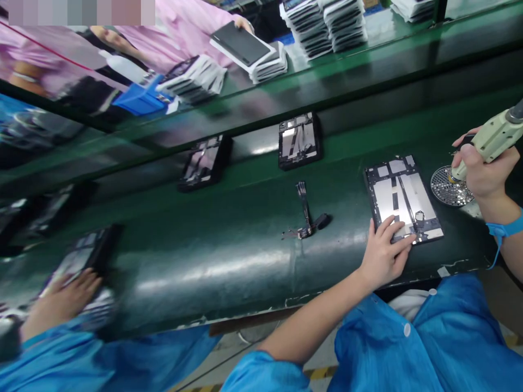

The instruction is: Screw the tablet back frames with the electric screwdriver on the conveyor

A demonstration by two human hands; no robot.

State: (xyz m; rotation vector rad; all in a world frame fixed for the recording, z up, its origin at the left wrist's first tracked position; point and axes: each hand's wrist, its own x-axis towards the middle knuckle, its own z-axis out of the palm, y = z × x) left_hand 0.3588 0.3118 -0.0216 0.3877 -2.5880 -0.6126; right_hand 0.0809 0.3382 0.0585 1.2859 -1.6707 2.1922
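Observation:
My left hand (386, 250) lies with spread fingers on the lower edge of an opened tablet (402, 198), its silvery inside facing up. In my right hand (488, 169) is a pale green electric screwdriver (492, 136), gripped round its body. The screwdriver's lower end points down over a round metal screw tray (443, 185) with many small holes, just right of the tablet. The tool's very tip is hard to make out. To the left of my left hand, apart from it, a small bundle of flex cables with connectors (305, 218) lies on the green bench (245, 261).
Two more opened tablets (300, 139) (204, 160) lie along the bench's back. At left, a co-worker's hand (69, 294) rests on another tablet (84, 253). On a raised shelf stand stacks of tablets (308, 27) and a blue bin (141, 98); people in pink work behind it.

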